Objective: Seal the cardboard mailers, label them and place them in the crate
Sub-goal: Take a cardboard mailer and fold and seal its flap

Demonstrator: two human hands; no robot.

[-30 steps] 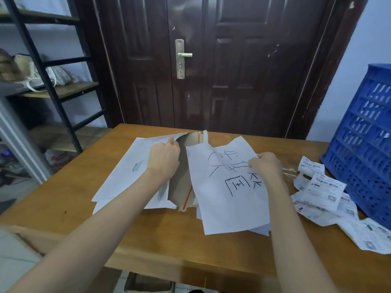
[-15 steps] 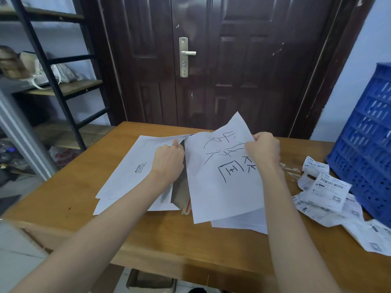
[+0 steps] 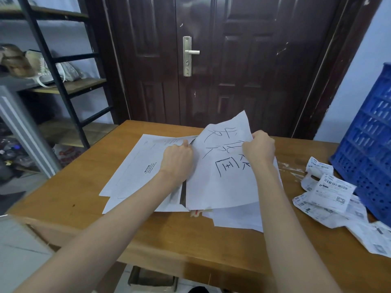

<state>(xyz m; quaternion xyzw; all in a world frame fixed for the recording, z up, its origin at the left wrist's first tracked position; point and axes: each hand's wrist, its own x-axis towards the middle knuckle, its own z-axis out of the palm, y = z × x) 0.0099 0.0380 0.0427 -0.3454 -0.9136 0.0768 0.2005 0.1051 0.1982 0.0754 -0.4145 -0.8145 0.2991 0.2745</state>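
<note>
Both bare forearms reach forward from the lower corners and converge toward the middle.

Left hand: back of hand up, knuckles forward, fingers curled under and out of sight; thumb tip shows at the far edge of the fist. What the fingers close on cannot be seen.

Right hand: raised a little higher than the left, wrist bent, fingers curled into a fist that pinches the upper right edge of the white paper sheet with black handwritten characters, which lifts ahead of its knuckles.
</note>
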